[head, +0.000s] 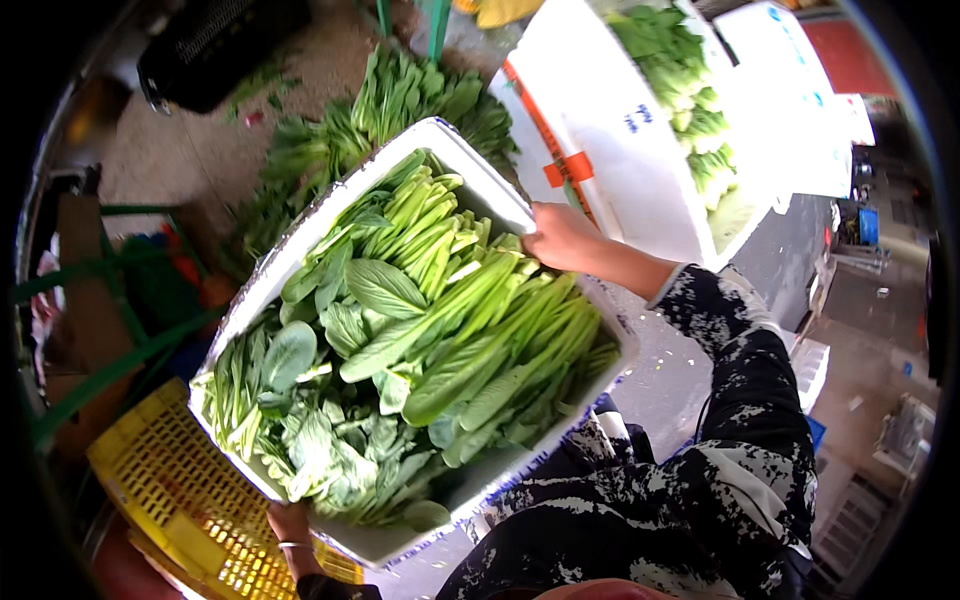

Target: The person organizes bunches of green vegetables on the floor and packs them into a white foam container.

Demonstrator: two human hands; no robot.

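Note:
A white polystyrene foam box (pixel 480 169) is tilted across the middle of the view, filled with leafy greens (pixel 480 322) whose pale stems are bundled side by side. At its upper right side, my right hand (pixel 562 236) grips the rim, fingertips over the inner edge beside the stems. My left hand (pixel 289 521), with a bangle on the wrist, holds the rim near the lower left corner; its fingers are partly hidden by the box. Broad loose leaves lie on top near the centre, and darker, crumpled greens fill the lower left part.
More leafy greens (pixel 405 94) lie on the floor beyond the box. A second foam box (pixel 615 127) with orange tape and pale-stemmed greens stands at upper right. A yellow plastic basket (pixel 165 480) sits at lower left, near a green metal frame (pixel 124 367). A black crate (pixel 217 52) is at upper left.

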